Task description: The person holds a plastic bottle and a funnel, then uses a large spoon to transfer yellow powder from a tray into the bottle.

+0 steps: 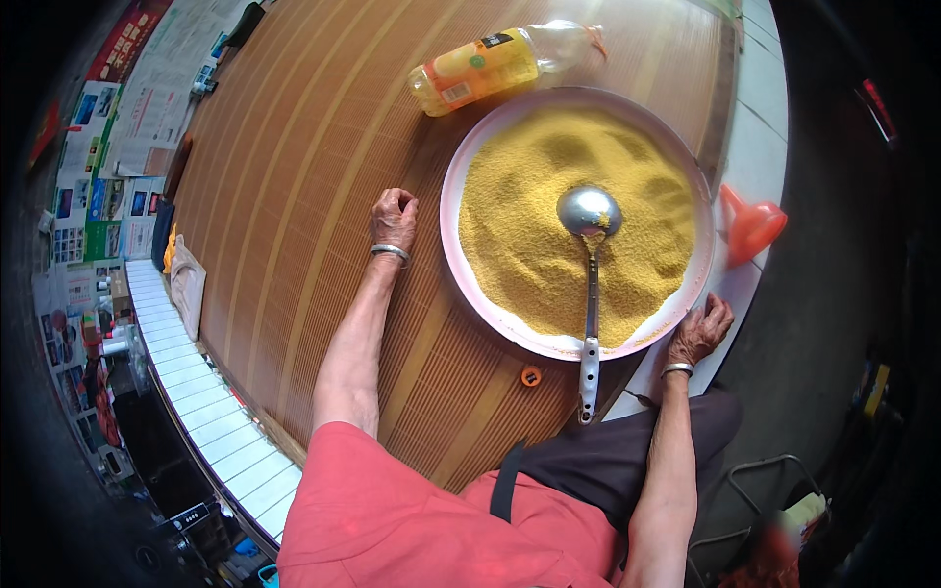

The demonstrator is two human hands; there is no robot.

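Observation:
My left hand [395, 219] rests on the bamboo mat [316, 198] with fingers curled in, nothing visible in it. My right hand [700, 329] lies at the lower right rim of a wide, pink-edged basin [454, 253], fingers partly bent over the white tiled edge. Whether it grips the rim is unclear. Fine yellow grain, like millet [514, 272], fills the basin. On the grain lies a metal ladle [590, 209], its white handle reaching over the rim towards me. Above the basin, a clear plastic drink bottle [478, 72] lies on its side with yellow contents.
A red plastic funnel [753, 224] sits on the white tiled ledge [757, 140] at right. An orange bottle cap [531, 376] is on the mat below the basin. At left, a folded cloth [189, 283] lies by another tiled ledge [198, 397]. A metal-framed chair [764, 463] stands lower right.

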